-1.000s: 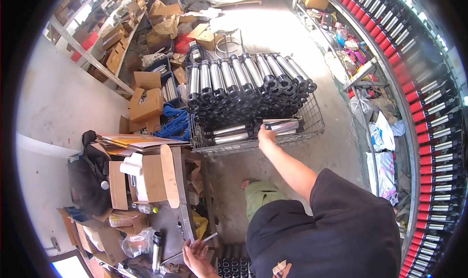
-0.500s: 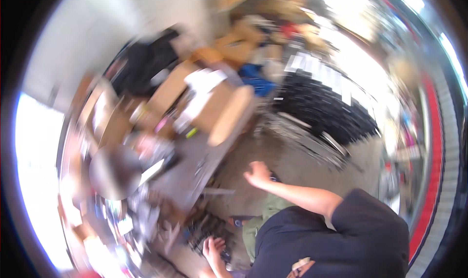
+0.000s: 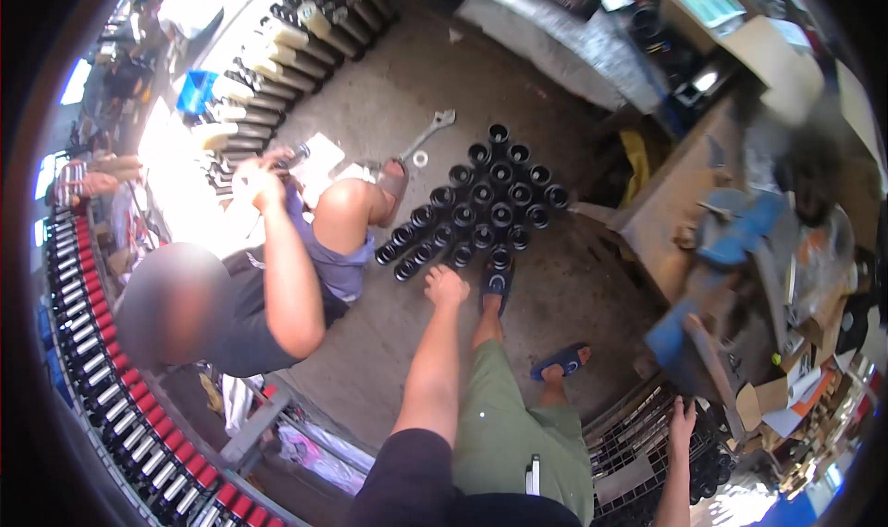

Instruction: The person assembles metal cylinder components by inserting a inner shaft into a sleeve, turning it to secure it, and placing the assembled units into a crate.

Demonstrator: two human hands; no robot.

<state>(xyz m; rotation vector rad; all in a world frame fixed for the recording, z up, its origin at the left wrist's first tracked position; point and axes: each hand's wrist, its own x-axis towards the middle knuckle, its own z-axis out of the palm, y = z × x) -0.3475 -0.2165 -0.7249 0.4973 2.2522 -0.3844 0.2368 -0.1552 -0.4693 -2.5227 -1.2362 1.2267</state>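
My left hand (image 3: 447, 287) hangs just short of a cluster of upright black cylinders (image 3: 482, 192) on the floor, its fingers loosely bent and nothing visible in them. Whether it touches the nearest cylinder cannot be told. Beside a dark wire-mesh crate (image 3: 638, 439) at lower right is my right hand (image 3: 683, 419), fingers stretched and slightly apart, with no object seen in it. More black round parts (image 3: 710, 471) lie close to that wrist. An adjustable wrench (image 3: 431, 131) and a small white ring (image 3: 421, 159) rest on the concrete beyond the cylinders.
A seated person (image 3: 277, 277) at left holds a small dark object (image 3: 294, 154). Behind them stand rows of pale-topped cylinders (image 3: 296, 51). A red-and-silver rack (image 3: 139, 398) curves along the left. A cluttered workbench (image 3: 680, 203) with blue metal parts (image 3: 749, 222) stands at right.
My view has swung from the cardboard boxes and stacked black bars to the standing cylinders and the seated person. My left arm now reaches forward; my right is out beside the crate.
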